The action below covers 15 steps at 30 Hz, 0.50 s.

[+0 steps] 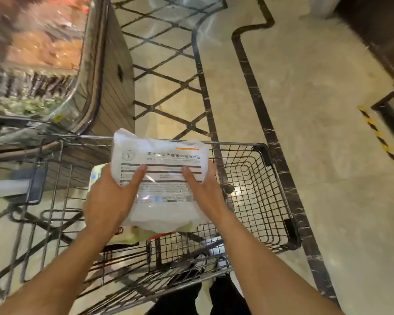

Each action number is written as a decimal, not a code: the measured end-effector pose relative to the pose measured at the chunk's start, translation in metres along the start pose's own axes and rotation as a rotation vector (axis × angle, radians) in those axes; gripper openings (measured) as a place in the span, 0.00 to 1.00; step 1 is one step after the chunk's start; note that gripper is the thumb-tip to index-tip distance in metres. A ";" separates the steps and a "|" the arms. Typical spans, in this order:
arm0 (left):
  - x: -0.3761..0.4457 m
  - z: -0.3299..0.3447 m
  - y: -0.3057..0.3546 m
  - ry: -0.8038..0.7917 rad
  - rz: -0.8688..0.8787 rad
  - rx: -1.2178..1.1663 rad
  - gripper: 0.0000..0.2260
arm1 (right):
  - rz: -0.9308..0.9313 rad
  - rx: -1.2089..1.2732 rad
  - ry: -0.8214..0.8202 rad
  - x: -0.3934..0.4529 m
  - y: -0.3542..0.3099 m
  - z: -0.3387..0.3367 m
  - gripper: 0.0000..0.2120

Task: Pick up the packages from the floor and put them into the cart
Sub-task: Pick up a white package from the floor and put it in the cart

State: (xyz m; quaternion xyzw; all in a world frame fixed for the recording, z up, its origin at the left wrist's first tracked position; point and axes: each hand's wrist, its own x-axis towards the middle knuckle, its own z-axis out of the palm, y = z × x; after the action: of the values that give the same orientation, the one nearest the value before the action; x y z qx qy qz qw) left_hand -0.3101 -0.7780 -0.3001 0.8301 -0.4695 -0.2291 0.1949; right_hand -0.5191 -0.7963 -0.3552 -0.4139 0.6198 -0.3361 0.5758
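Package hovering over the cart basket, gripped at both ends.

Both hands are clamping the white plastic package [160, 178] above the wire cart [259, 196]: left hand [108, 198] and right hand [205, 189] are pressing inward on opposite short sides, long axis running left-right, basket directly below, another pack [96, 176] lying underneath.

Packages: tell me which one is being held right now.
The white package with printed black text, gripped by the left hand and right hand over the cart; the green-tinted package lies beneath it.
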 end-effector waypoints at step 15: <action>0.040 -0.022 -0.077 -0.161 -0.063 -0.324 0.23 | 0.001 -0.314 -0.004 0.015 -0.036 0.081 0.48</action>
State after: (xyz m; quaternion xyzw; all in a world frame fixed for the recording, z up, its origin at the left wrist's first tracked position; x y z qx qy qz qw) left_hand -0.2262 -0.7730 -0.3318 0.7813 -0.4141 -0.3733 0.2807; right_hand -0.4337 -0.8202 -0.3381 -0.4993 0.6639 -0.2339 0.5052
